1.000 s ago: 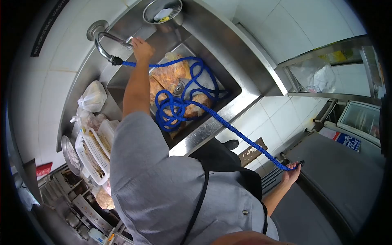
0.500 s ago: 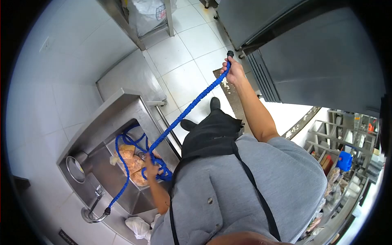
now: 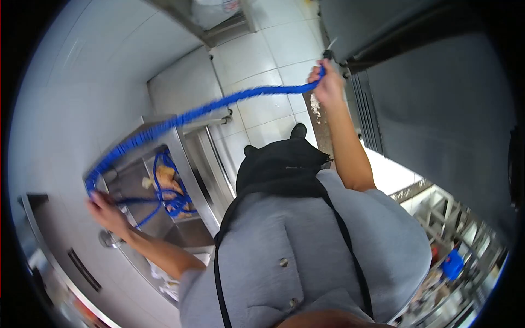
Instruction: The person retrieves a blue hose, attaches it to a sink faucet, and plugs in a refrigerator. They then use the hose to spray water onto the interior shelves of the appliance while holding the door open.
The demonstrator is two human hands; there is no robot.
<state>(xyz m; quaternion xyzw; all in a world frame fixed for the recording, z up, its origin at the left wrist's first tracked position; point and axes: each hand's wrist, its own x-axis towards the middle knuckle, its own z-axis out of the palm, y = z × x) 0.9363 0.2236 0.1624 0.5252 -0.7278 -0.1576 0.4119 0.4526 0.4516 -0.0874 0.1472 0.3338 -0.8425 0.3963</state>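
Observation:
A blue stretch hose runs between both my hands. My right hand grips its black end, held out over the white floor tiles beside a grey cabinet. Raised above the steel sink, my left hand holds a middle stretch of the hose. More hose loops lie coiled in the sink basin over orange-brown bagged food. The image is blurred by motion.
A grey steel cabinet stands on the right. White tiled wall and floor surround the sink. A shelf with a white bag is at the top. Wire racks and a blue object show at the lower right.
My left hand has come up out of the sink, lifting a length of hose to the left. My right hand still holds the hose end out; the view has swung.

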